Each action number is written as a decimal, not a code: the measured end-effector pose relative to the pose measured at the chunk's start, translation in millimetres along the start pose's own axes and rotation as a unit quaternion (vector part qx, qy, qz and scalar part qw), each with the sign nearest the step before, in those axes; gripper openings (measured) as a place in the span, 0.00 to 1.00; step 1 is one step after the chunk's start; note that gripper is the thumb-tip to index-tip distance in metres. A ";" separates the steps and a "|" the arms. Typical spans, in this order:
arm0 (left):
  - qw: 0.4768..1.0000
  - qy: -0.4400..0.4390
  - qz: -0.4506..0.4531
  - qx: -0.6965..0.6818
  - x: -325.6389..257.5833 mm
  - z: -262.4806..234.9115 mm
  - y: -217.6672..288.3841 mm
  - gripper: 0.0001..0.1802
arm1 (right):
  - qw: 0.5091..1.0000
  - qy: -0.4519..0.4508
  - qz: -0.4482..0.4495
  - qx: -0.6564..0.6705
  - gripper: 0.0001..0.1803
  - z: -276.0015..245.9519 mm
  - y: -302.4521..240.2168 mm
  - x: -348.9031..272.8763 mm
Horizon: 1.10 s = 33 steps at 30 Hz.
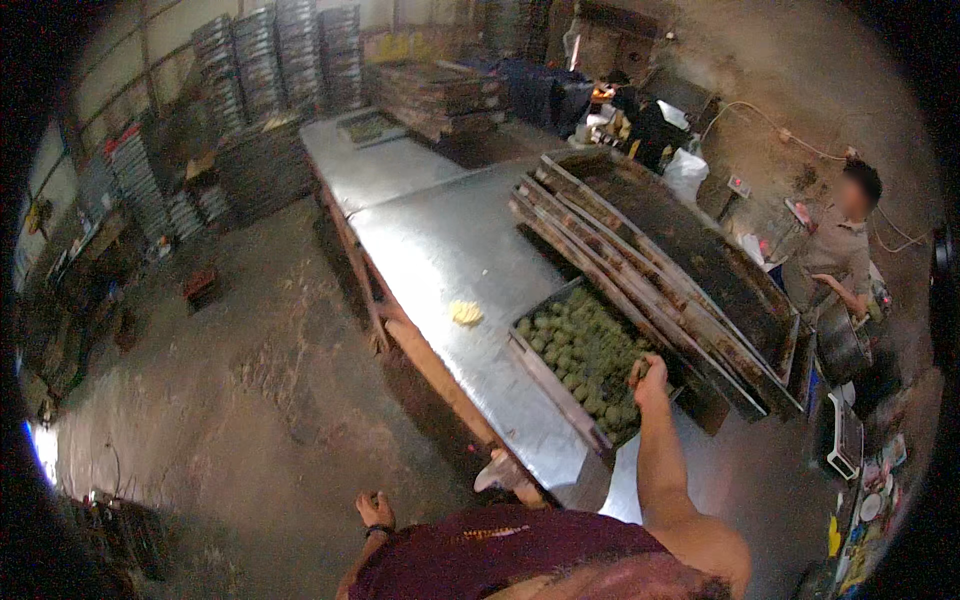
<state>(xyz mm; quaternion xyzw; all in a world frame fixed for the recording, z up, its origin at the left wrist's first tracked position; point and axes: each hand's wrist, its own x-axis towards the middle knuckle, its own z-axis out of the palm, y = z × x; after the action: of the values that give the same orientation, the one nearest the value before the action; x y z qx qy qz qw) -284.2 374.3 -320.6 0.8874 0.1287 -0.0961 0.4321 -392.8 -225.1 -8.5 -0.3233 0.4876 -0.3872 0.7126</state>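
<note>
– where to look for the right hand (pixel 649 374)?
– at the right side of a shallow tray (pixel 558 393), with fingers bent inward above green balls (pixel 570 342); impossible to tell whether grasping one.
– and the left hand (pixel 377 510)?
– down beside the body, well apart from the table (pixel 400 255), relaxed and half-curled, with nothing visible inside.
– why set the tray there?
– probably for easy reach: flat on the tabletop, just beside a stack of long trays (pixel 640 287), likely piled to save room.
– and textures?
– smooth, shiny sheet metal on the table; worn, stained, wood-like sides on the stack; dull, rough, roundish balls, packed close, blurring into crumbly green toward the right.
</note>
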 end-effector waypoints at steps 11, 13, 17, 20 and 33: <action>0.937 0.110 -0.299 0.146 -75.6 -191.4 -173.1 0.22 | 0.992 0.103 -0.066 -0.020 0.21 5.7 11.7 -34.5; 0.923 0.086 -0.335 0.167 -80.6 -203.2 -187.8 0.23 | 0.996 0.051 -0.071 0.029 0.19 13.0 10.5 -40.7; 0.914 -0.021 -0.264 0.308 -62.3 -187.8 -220.0 0.26 | 0.994 0.005 -0.106 0.002 0.15 -7.7 2.0 -19.3; 0.902 -0.102 -0.206 0.367 -35.5 -161.5 -203.0 0.29 | 0.990 0.072 -0.119 -0.016 0.17 16.9 2.0 -29.3; 0.982 -0.090 -0.059 -0.152 144.2 -33.4 107.4 0.13 | 0.966 0.003 -0.057 -0.252 0.18 34.4 12.8 41.3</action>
<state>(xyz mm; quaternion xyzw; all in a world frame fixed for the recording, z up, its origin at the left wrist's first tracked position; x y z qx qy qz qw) -112.0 358.0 -261.2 0.7899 0.1549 -0.1802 0.5653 -347.9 -251.8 -26.7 -0.5184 0.5523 -0.2929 0.5834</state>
